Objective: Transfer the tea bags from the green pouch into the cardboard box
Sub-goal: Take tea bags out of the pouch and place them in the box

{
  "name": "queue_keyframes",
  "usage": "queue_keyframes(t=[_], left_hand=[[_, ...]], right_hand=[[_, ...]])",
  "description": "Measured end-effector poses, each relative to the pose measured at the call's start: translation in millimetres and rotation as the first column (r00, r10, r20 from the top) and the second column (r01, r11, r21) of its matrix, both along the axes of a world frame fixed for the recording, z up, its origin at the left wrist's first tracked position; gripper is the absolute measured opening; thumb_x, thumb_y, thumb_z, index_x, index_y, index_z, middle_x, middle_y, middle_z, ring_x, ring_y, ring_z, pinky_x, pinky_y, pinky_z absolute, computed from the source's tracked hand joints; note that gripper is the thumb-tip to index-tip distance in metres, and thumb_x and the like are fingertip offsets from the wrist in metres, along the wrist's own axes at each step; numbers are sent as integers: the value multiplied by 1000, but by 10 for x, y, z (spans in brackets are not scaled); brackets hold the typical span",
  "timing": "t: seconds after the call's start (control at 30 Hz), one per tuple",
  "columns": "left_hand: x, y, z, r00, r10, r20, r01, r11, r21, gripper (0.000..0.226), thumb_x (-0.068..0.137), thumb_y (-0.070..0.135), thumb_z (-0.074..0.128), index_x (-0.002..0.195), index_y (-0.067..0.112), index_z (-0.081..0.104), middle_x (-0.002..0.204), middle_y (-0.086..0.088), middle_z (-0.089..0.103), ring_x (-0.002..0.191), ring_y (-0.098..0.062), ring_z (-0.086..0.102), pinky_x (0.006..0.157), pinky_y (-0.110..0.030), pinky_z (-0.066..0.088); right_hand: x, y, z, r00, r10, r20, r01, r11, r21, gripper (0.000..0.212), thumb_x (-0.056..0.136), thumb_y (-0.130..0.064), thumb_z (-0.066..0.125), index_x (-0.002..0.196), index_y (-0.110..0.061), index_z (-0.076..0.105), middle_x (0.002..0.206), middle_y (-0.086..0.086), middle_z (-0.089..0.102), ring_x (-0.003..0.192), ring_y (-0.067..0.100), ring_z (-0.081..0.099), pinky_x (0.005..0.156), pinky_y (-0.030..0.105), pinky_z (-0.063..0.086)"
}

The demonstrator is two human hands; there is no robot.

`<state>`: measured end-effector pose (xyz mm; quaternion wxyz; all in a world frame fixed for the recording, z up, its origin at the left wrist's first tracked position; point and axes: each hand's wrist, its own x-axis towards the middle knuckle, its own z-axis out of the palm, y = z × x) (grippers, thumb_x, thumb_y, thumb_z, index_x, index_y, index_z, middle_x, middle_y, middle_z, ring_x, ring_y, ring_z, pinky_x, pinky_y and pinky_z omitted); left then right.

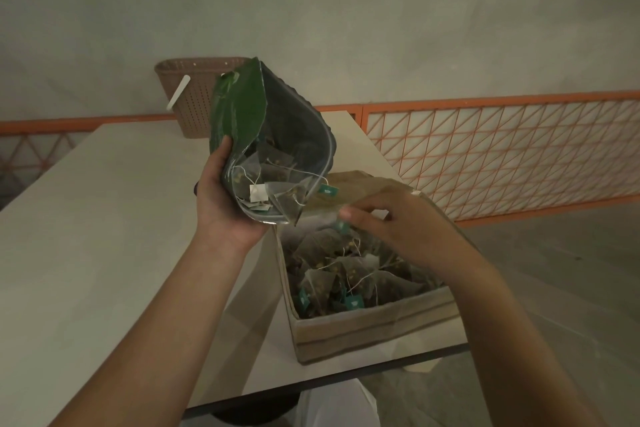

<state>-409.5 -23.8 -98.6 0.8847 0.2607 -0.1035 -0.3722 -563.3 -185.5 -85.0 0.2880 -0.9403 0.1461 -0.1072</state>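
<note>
Left hand (227,208) grips the green pouch (242,107) near its open mouth, thumb on the outside, pouch raised above the table (104,218) and tipped mouth-down toward the box. Pouch: flexible laminate, glossy green outside, silvery lining, zip-type rim; crumples easily, likely slippery, best held by the side seam near the mouth as now. Several tea bags (277,191) sit at the mouth, one poking past the rim, white paper tag (259,192) showing. Bags are pyramid mesh sachets with thin strings and small teal tags; very light, soft, strings snag and tangle, so likely come out in clumps. Behind the pouch at the table's far edge, a brown perforated plastic basket (194,97) with a white stick in it. Cardboard box (374,333) stands at the table's near right corner, open, matte, stiff, already well filled with loose tea bags. Right hand (391,218) hovers over the box's far side, fingers loosely curled; whether it pinches a bag, cannot tell. Orange wire-mesh railing (502,156) at right.
</note>
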Motion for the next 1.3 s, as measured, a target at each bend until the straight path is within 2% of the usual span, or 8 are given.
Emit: queue_keyframes(t=[0.2,0.33,0.47,0.77,0.87,1.0,1.13,1.3], left_hand=[[-1,29,21,1000,14,12,-14,1000,-3,58,99,49,47,150,23,49,151,-7,53,136,-34,52,86,-48,60],[11,19,1,1000,17,3,-17,1000,-12,57,100,48,46,151,22,47,152,-7,52,136,-33,52,87,-48,59],[39,7,-20,1000,3,4,-3,999,-32,58,100,47,48,152,22,46,153,-7,50,139,-34,49,95,-50,56],[108,0,-69,999,-47,7,47,998,-52,62,100,53,45,152,19,46,154,-12,48,141,-37,45,105,-56,48],[135,-12,-90,999,-51,-1,51,998,-39,62,99,54,47,151,20,47,153,-13,49,141,-38,45,112,-58,40],[145,-21,-131,999,-42,-31,40,998,-58,61,98,51,51,151,21,47,154,-10,48,141,-35,46,113,-53,41],[148,-34,-126,997,-37,-62,34,998,-48,61,97,51,52,150,20,48,155,-13,46,143,-38,43,119,-53,32],[96,-30,-85,997,-22,-77,16,996,-88,56,98,52,50,144,22,56,145,-11,59,135,-36,53,98,-51,54]], right_hand=[[-11,24,-133,975,-84,208,112,985,-129,15,89,-39,62,101,-33,69,103,-11,57,95,6,51,76,19,42],[-62,221,-79,980,196,-43,-193,980,56,18,81,-47,71,96,-39,66,96,-22,61,82,-12,54,71,11,42],[-19,408,-181,944,270,-189,-288,955,-75,20,83,-48,68,98,-36,69,94,-20,67,86,-7,58,76,16,46],[40,422,67,913,-128,388,98,991,96,38,79,-65,59,91,-31,50,83,-12,54,69,5,53,55,22,44],[126,389,123,921,-146,361,138,989,47,37,83,-61,58,101,-30,59,87,-12,58,73,4,57,56,21,42],[205,361,287,927,-102,362,109,994,1,30,93,-46,54,81,-21,67,73,-7,65,67,12,61,64,33,53],[289,369,549,841,-165,516,-25,939,342,21,94,-33,58,87,-18,71,71,-7,72,55,9,62,52,23,51],[279,359,683,717,-224,661,-206,837,508,22,96,-25,57,103,-7,68,89,-1,76,64,16,68,57,24,55]])
